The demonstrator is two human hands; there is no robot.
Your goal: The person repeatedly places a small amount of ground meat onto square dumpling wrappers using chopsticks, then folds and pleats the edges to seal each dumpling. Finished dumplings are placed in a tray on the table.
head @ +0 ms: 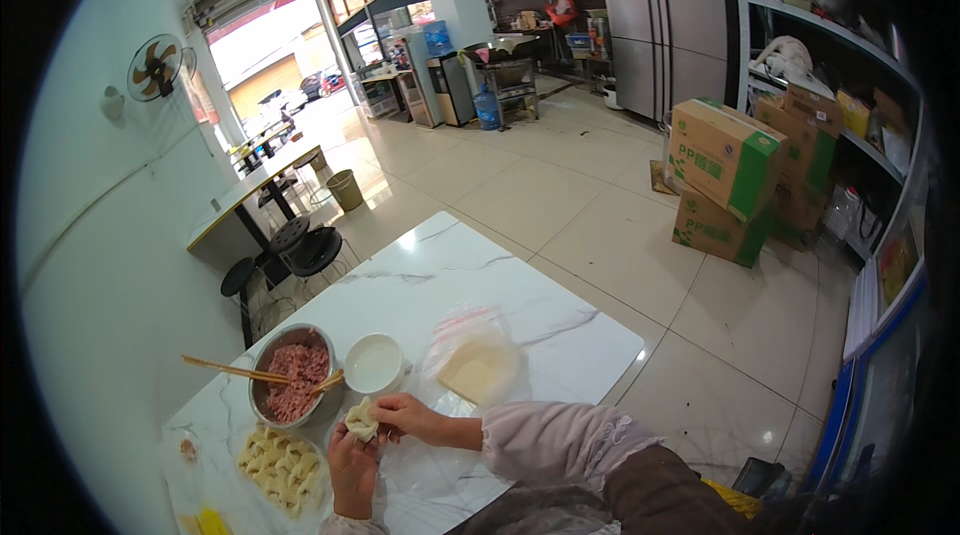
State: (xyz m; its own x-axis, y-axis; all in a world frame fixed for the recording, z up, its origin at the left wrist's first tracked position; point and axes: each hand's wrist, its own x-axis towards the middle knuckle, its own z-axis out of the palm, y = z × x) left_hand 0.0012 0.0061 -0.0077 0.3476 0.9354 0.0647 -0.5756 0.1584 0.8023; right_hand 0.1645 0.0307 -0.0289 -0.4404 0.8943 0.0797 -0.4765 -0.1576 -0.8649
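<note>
Above the near part of a white marbled table point(480, 272), my left hand point(354, 471) supports a folded wonton point(361, 421) from below. My right hand point(411, 419) pinches the same wonton from its right side. Just beyond them is a metal bowl point(256, 404) of pinkish minced meat point(296, 374), with wooden chopsticks point(225, 366) lying across it. A white bowl point(375, 364) holding pale liquid stands to its right. Square dough wrappers point(476, 371) lie stacked on a clear plastic bag point(469, 321). Beside my left hand, several finished wontons point(277, 464) sit close together.
Black stools point(315, 251) and another table point(247, 197) stand along the left wall. Cardboard boxes point(720, 160) are stacked on the tiled floor to the right, near loaded shelves point(825, 10). A steel refrigerator point(667, 40) stands at the back. A bucket point(345, 190) sits beyond the stools.
</note>
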